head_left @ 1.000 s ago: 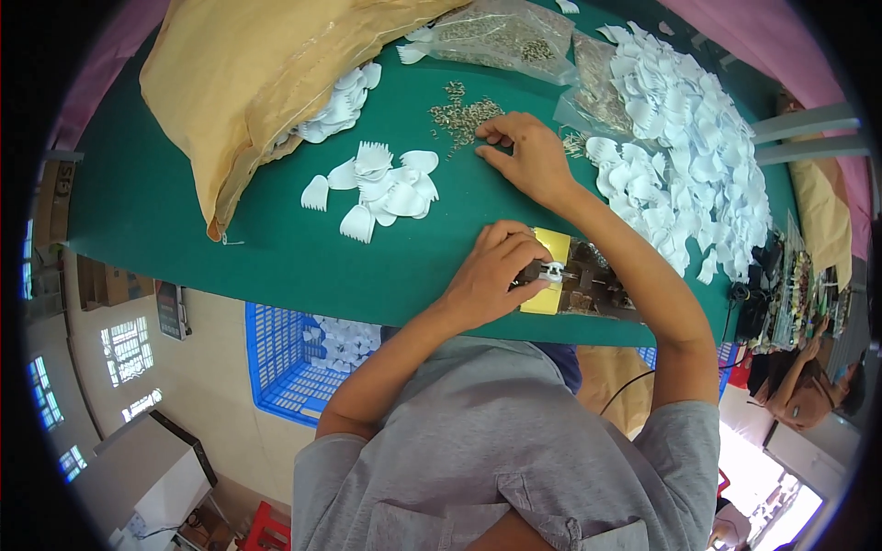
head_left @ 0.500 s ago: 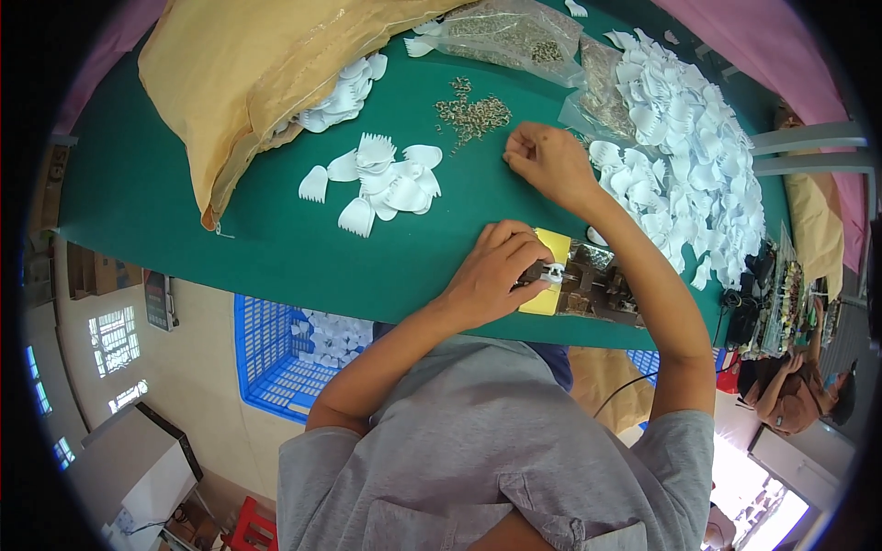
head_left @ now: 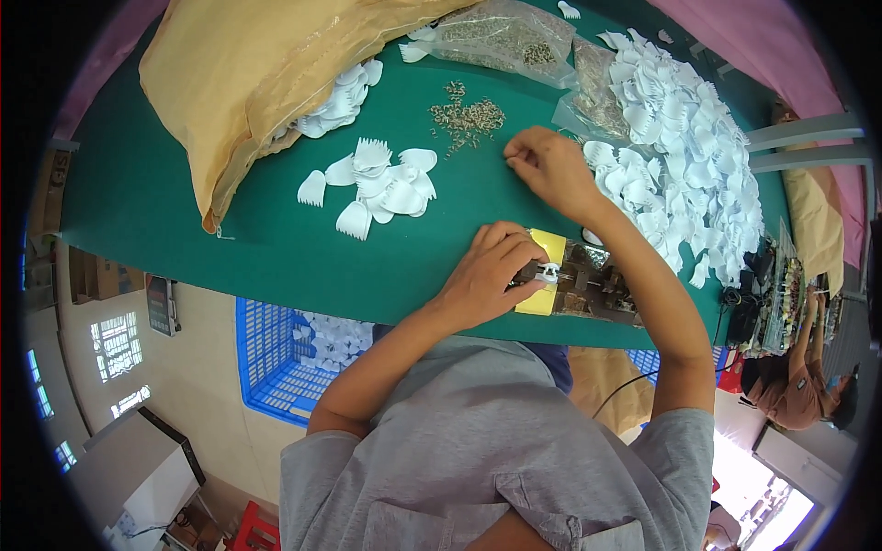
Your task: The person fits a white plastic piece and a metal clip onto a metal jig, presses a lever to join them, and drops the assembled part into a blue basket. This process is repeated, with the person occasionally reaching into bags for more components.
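Observation:
My left hand (head_left: 496,275) is closed at the left end of a small dark metal jig (head_left: 595,283) with a yellow plate (head_left: 548,241) under that end. Between thumb and forefinger a dark block shows, and a small white plastic piece (head_left: 549,273) sticks out past the fingertips; the palm hides the rest. Farther out, my right hand (head_left: 554,170) hovers over the green table, its thumb and fingers pinched together. Whatever that pinch holds is too small to see. Just left of it lies a pile of tiny metal clips or fasteners (head_left: 469,119).
Loose white toothed pieces (head_left: 381,188) lie left of centre, a large heap of them (head_left: 684,156) at right. A brown sack (head_left: 248,73) spills more. Clear bags of metal bits (head_left: 501,41) lie at the back. A blue crate (head_left: 262,358) stands below the table edge.
The view has shifted slightly. Both my hands keep nearly the same place and pose. At the far right, a person in brown now stretches their arms out farther.

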{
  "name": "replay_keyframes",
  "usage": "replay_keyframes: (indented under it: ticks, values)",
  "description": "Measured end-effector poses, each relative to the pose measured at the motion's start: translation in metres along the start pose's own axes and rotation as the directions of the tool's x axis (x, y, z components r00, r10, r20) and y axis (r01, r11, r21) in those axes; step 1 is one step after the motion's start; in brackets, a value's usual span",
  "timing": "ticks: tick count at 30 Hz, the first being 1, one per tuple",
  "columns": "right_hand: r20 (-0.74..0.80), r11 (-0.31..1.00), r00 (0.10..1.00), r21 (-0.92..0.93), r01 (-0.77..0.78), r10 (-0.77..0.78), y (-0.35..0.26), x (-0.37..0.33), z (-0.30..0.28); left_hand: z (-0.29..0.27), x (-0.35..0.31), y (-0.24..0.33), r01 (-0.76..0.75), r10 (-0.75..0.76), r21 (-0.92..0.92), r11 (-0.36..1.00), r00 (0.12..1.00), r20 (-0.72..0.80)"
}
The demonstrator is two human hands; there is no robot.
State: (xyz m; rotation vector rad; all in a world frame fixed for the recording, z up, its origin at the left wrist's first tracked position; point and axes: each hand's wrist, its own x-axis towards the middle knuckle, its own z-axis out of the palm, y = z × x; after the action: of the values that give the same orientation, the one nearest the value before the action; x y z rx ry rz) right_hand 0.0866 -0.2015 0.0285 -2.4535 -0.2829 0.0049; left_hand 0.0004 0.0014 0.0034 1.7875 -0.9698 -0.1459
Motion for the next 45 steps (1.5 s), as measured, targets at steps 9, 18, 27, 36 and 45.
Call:
replay_keyframes:
  ticks: [9,18,27,36,45]
  values:
    - [-0.076,0.994,0.994,0.079,-0.070,0.076,0.006,-0.013,-0.006,-0.002,0.000,0.001,0.032,-0.032,-0.005,0.999,0.999,0.014]
    - [-0.085,0.993,0.989,0.006,-0.118,0.118,0.002,-0.016,0.008,-0.002,0.002,0.002,0.010,-0.010,0.011,1.000,1.000,0.008]
    - [-0.152,0.986,0.976,-0.032,-0.164,0.157,-0.007,-0.034,-0.008,-0.003,0.001,0.002,0.019,-0.019,0.018,1.000,1.000,0.017]
    - [-0.115,0.981,0.975,0.061,-0.185,0.191,-0.001,-0.036,0.008,0.000,0.003,0.003,0.012,-0.012,0.036,0.999,1.000,-0.010]
    - [-0.001,0.890,0.965,0.385,-0.243,0.264,-0.050,-0.131,-0.046,0.001,0.005,0.002,0.047,-0.045,0.053,0.998,0.998,-0.042]
